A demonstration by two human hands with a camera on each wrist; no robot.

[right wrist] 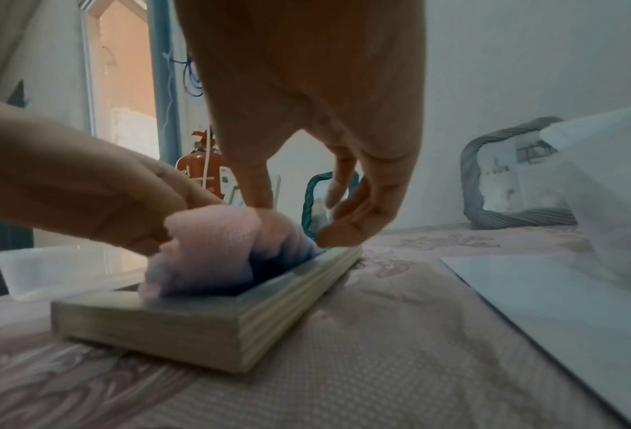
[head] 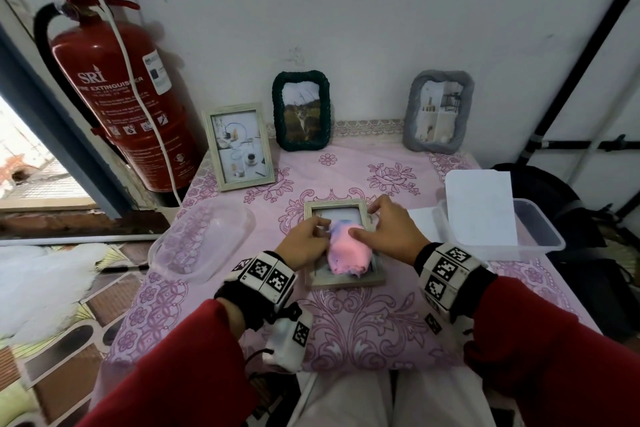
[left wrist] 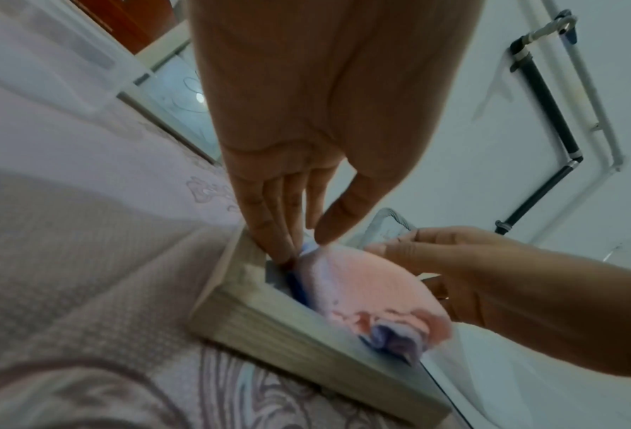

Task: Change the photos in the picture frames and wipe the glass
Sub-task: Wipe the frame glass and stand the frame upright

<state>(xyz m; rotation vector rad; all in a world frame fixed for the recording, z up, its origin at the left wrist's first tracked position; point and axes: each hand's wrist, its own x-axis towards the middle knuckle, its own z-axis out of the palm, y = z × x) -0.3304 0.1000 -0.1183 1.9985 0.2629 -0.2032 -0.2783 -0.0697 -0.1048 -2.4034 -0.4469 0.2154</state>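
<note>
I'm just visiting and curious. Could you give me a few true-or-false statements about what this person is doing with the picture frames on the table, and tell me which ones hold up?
1. The wooden frame being worked on lies flat on the table. True.
2. A pink and blue cloth rests on that frame's glass. True.
3. The dark green frame lies face down. False: it stands upright against the wall, its photo facing out.
4. The right hand is holding the fire extinguisher. False: its thumb is on the cloth and its fingers on the frame's far edge.
5. The left hand touches the cloth. True: its fingers sit at the cloth's left side.
</note>
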